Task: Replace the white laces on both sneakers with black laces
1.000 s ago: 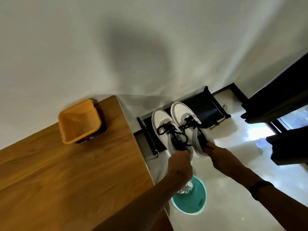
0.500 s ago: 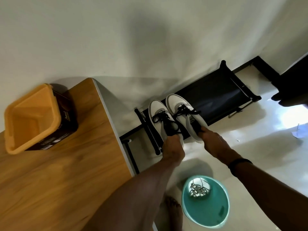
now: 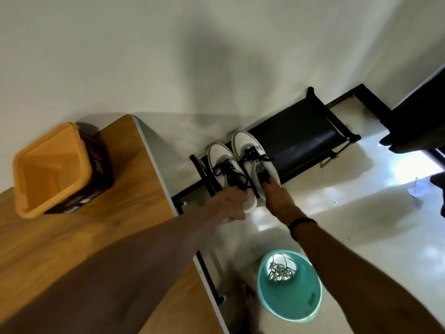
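Head view: two white sneakers sit side by side, toes toward the wall, at the left end of a low black rack [image 3: 296, 138]. Left sneaker [image 3: 220, 156] and right sneaker [image 3: 245, 143] touch along their inner edges. Both carry black laces [image 3: 230, 169], tied loosely over grey tongues.

Left hand [image 3: 230, 203] grips the heel of the left sneaker, fingers curled over the collar. Right hand [image 3: 277, 196] holds the heel of the right sneaker, fingers reaching into the opening; a dark band [image 3: 302, 224] circles that wrist.

White laces [image 3: 280, 270] lie in a tangled bundle inside a teal bucket [image 3: 289, 307] standing on the glossy floor, near the person's bare foot [image 3: 250, 307] and well apart from the sneakers.

Wooden table [image 3: 96, 225] occupies the left of the frame. An orange bin [image 3: 51, 168] rests on it near the wall, tilted, touching a dark box [image 3: 96, 169] on its right side.
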`<action>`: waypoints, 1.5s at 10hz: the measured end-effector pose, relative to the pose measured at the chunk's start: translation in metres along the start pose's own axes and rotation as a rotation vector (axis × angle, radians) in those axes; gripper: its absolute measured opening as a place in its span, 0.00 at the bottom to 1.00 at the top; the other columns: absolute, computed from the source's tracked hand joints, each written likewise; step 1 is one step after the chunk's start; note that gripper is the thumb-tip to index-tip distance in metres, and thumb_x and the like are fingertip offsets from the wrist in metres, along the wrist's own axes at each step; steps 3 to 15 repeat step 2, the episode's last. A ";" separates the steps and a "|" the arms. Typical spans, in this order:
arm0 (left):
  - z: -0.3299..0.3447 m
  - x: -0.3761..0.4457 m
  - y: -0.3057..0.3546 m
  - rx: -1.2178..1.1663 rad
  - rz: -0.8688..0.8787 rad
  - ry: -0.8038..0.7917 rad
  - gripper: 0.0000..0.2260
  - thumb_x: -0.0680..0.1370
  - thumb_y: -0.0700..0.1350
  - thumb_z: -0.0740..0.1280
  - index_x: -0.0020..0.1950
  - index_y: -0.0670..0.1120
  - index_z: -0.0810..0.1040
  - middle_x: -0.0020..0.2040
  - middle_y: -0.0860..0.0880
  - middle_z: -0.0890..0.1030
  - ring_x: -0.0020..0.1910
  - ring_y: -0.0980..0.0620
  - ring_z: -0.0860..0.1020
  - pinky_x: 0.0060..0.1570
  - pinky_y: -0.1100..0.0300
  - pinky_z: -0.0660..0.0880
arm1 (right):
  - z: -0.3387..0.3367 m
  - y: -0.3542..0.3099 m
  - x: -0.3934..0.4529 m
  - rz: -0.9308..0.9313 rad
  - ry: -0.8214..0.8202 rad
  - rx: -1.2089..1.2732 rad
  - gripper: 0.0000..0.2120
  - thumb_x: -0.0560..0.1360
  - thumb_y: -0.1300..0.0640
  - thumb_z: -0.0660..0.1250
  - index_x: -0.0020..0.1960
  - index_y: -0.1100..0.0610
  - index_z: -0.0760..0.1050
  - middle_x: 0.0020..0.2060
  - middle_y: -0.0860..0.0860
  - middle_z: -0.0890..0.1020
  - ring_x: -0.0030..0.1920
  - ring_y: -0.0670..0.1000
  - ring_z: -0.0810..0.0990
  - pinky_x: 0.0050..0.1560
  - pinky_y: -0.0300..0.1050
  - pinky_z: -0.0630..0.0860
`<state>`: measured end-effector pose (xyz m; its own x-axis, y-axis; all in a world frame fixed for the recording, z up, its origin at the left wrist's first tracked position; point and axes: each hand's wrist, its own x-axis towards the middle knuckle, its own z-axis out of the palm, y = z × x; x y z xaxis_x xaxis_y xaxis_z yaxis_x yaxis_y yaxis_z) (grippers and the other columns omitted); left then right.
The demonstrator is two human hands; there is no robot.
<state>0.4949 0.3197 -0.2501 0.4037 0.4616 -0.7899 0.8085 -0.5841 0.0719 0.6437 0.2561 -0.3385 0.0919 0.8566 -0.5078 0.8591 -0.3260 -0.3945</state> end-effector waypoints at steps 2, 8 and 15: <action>-0.043 -0.052 -0.021 0.150 0.003 0.140 0.15 0.86 0.53 0.62 0.67 0.46 0.79 0.60 0.49 0.81 0.57 0.46 0.79 0.53 0.51 0.77 | -0.019 -0.030 -0.013 0.085 0.059 -0.133 0.17 0.83 0.58 0.62 0.71 0.55 0.71 0.69 0.55 0.74 0.62 0.62 0.81 0.59 0.56 0.78; -0.043 -0.052 -0.021 0.150 0.003 0.140 0.15 0.86 0.53 0.62 0.67 0.46 0.79 0.60 0.49 0.81 0.57 0.46 0.79 0.53 0.51 0.77 | -0.019 -0.030 -0.013 0.085 0.059 -0.133 0.17 0.83 0.58 0.62 0.71 0.55 0.71 0.69 0.55 0.74 0.62 0.62 0.81 0.59 0.56 0.78; -0.043 -0.052 -0.021 0.150 0.003 0.140 0.15 0.86 0.53 0.62 0.67 0.46 0.79 0.60 0.49 0.81 0.57 0.46 0.79 0.53 0.51 0.77 | -0.019 -0.030 -0.013 0.085 0.059 -0.133 0.17 0.83 0.58 0.62 0.71 0.55 0.71 0.69 0.55 0.74 0.62 0.62 0.81 0.59 0.56 0.78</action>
